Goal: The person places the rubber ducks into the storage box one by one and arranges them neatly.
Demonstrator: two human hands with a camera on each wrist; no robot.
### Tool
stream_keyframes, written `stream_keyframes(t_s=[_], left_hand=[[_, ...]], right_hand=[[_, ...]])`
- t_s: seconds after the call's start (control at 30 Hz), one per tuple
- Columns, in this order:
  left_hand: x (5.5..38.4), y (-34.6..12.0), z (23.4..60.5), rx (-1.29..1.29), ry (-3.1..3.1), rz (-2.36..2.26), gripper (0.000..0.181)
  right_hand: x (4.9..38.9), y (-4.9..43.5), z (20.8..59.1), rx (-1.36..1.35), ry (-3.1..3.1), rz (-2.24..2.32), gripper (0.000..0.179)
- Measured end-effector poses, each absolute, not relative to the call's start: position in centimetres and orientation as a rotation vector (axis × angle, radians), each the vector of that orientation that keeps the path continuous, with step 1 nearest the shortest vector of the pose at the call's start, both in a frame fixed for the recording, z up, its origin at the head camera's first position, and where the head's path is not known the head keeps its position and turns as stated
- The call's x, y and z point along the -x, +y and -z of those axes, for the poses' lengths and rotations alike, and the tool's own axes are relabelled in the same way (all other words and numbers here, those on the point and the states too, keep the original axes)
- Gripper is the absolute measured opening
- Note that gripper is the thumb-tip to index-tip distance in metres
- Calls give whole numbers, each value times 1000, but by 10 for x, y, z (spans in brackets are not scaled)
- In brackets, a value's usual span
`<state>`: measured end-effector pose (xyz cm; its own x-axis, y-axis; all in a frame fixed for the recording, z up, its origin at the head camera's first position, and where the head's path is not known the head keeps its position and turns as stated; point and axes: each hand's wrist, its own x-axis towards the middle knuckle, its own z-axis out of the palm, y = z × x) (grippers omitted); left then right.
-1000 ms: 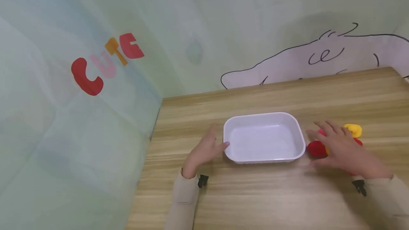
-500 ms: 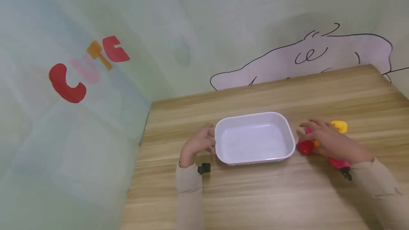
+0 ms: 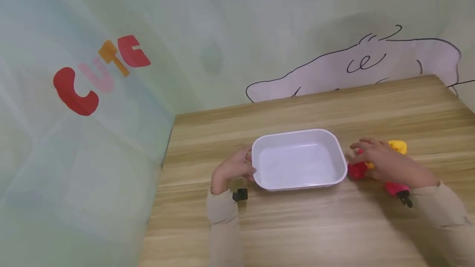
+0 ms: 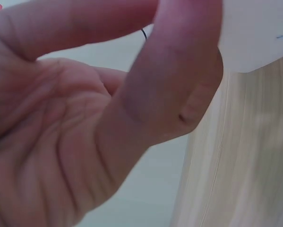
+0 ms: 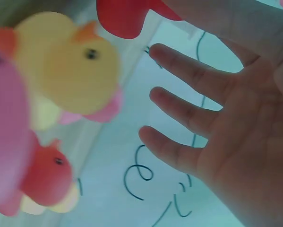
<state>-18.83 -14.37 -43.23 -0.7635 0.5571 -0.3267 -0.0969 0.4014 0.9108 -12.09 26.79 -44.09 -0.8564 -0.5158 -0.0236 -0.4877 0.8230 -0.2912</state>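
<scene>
My left hand [image 3: 233, 169] is at the left end of a white rectangular tray [image 3: 298, 184], its thumb over the rim and its fingers against the outer wall. In the left wrist view, the curved fingers of that hand [image 4: 80, 113] meet the tray's white wall [image 4: 254, 35]. Beyond the tray's right end, my right hand [image 3: 386, 160] hovers over several toy ducks, fingers apart. A red duck [image 3: 357, 171] lies beneath its fingertips. In the right wrist view, three fingers [image 5: 188, 109] stretch out near a yellow duck [image 5: 82, 71] and a red duck [image 5: 49, 175].
Another yellow duck [image 3: 398, 146] sits behind the right hand, and a pink duck [image 3: 396, 188] shows below that wrist. The wooden table [image 3: 297, 226] meets a painted cloth wall [image 3: 208, 32] at the back and left. Black camera clips [image 3: 240, 195] are on both wrists.
The left thumb came off the rim, then returned over it as the hand closed in on the tray's end. The right hand's fingers have drawn down towards the red duck. The head view has shifted slightly.
</scene>
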Motion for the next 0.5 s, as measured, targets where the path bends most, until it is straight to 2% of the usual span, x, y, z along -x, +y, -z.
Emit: stream_keyframes(t_s=[0.23, 0.5], left_hand=[[189, -139, 434, -475, 2096, -1357, 74], [188, -142, 432, -401, 2109, -1358, 74]], right_hand=[[119, 272, 417, 796, 2934, 353, 43], [131, 264, 391, 685, 2887, 315, 46]])
